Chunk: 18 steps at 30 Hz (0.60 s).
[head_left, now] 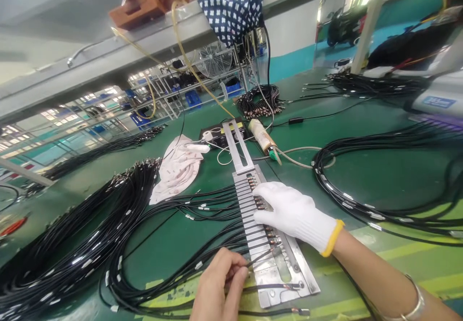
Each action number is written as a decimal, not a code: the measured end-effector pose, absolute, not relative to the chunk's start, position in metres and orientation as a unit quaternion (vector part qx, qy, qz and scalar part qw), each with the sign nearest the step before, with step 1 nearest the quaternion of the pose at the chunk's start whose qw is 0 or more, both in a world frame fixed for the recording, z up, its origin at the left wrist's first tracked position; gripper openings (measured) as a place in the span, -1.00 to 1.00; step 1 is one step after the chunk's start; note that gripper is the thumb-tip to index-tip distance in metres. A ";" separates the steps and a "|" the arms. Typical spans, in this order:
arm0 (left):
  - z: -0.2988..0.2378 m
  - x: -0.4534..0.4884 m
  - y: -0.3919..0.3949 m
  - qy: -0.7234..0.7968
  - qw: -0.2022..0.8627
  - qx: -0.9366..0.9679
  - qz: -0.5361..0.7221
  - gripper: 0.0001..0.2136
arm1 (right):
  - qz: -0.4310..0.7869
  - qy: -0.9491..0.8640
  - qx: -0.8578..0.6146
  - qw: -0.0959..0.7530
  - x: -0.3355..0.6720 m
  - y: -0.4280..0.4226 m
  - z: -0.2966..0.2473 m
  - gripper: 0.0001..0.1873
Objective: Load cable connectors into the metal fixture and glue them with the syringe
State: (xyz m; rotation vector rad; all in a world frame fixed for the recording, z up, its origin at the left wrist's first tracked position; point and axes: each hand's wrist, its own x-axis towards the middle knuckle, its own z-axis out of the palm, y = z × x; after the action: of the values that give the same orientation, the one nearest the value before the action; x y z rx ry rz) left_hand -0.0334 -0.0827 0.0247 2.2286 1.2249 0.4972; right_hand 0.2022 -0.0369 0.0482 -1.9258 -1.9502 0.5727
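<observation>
My bare left hand is closed in a pinch on a black cable, whose stripped end reaches over the lower part of a metal fixture. Several black cables lie side by side across this slotted fixture, their bare ends in a row along its middle. My right hand, in a white glove with a yellow cuff, lies over the fixture's right side. Its thumb and fingers are apart and touch near the cable ends; the fingertips are partly hidden. Two loose cable ends lie near the fixture's bottom.
Bundles of black cable cover the left side, with another coil at the right. Beyond the fixture are a pinkish cloth, a taped handle tool and a black box. A patterned cloth hangs from the shelf.
</observation>
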 end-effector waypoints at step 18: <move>0.015 -0.029 -0.071 0.361 -0.006 0.923 0.135 -0.76 | 0.175 -0.712 -0.661 0.160 0.203 -0.039 0.044 -0.55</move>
State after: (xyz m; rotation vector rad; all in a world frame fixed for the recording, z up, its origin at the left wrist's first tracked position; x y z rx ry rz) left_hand -0.0295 -0.0715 0.0151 2.9102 1.1385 0.4250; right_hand 0.2035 -0.0390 0.0441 -1.8869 -2.0340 0.5006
